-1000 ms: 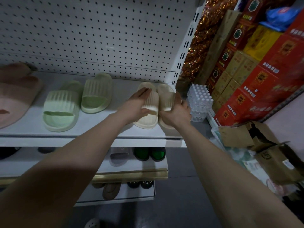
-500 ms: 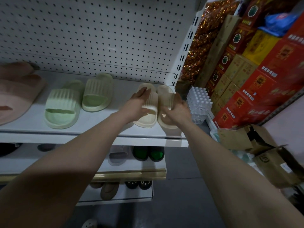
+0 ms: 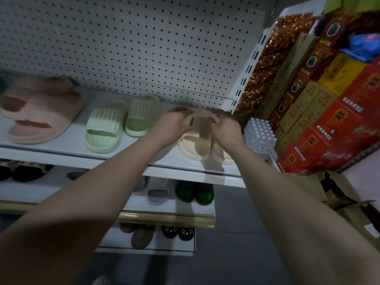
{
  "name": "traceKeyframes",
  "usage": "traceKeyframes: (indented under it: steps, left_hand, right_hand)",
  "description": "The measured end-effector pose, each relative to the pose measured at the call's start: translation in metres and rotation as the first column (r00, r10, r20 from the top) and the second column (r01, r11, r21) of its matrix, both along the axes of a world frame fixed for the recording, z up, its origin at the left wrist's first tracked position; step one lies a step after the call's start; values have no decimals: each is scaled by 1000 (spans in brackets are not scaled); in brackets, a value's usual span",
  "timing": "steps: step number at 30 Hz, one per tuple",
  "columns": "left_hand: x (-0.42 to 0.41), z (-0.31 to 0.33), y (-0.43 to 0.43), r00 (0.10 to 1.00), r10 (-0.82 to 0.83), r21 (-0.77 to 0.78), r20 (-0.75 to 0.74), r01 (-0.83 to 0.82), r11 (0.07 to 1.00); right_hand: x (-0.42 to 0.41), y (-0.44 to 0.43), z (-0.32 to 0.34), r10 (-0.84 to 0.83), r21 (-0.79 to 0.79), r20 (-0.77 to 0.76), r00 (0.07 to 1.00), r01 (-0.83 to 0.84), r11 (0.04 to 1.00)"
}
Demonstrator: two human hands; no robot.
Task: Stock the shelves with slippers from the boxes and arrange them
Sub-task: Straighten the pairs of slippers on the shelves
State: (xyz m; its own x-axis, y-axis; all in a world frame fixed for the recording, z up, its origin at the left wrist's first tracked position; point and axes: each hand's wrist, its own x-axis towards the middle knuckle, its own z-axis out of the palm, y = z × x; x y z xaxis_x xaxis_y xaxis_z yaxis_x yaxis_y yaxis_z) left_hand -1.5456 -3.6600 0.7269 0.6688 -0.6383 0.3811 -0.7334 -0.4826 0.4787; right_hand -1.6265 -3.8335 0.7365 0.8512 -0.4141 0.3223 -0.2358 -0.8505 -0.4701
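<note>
Both hands are on the cream slippers (image 3: 195, 148), which lie side by side at the right end of the top shelf (image 3: 70, 144), close to the pegboard (image 3: 144, 48) behind it. The left hand (image 3: 171, 123) has its fingers curled over the far end of the left slipper, with the thumb down by the strap. The right hand (image 3: 225, 129) curls its fingers over the far end of the right slipper and covers most of it. Only that slipper's near end shows below the wrist, so I cannot tell how the two slippers meet under the hands.

Further left on the same shelf, apart from them, sits a pair of green slippers (image 3: 102, 130). Beyond those are pink slippers (image 3: 41, 116), blurred and cut off at the left edge.

Just right of the shelf end stands a wrapped pack of bottles (image 3: 260, 133), with stacked red boxes (image 3: 329, 136) beside it. The lower shelves are dim. I can make out a grey slipper (image 3: 157, 190) and a dark pair with green insides (image 3: 194, 193). Lower still are brown slippers (image 3: 141, 235) and black slippers (image 3: 177, 232). The left forearm hides part of these shelves. Cardboard boxes (image 3: 349, 204) at the near right are cut off by the edge.
</note>
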Motion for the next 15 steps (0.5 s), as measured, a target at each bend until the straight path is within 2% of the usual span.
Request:
traceKeyframes:
  steps: [5,8,15]
  left_hand:
    - [16,3,41,1000,24,-1,-2,-24,1000]
    - [33,5,73,999,38,22,13,-38,999]
    - [84,2,153,1000,16,213,4,-16,977]
  right_hand:
    - [25,48,-3,85,-19,4,996,-85,996]
    - [43,77,-7,122,-47,-53,991,-125,991]
    - [90,135,-5,152,-76,-194,969,-169,983]
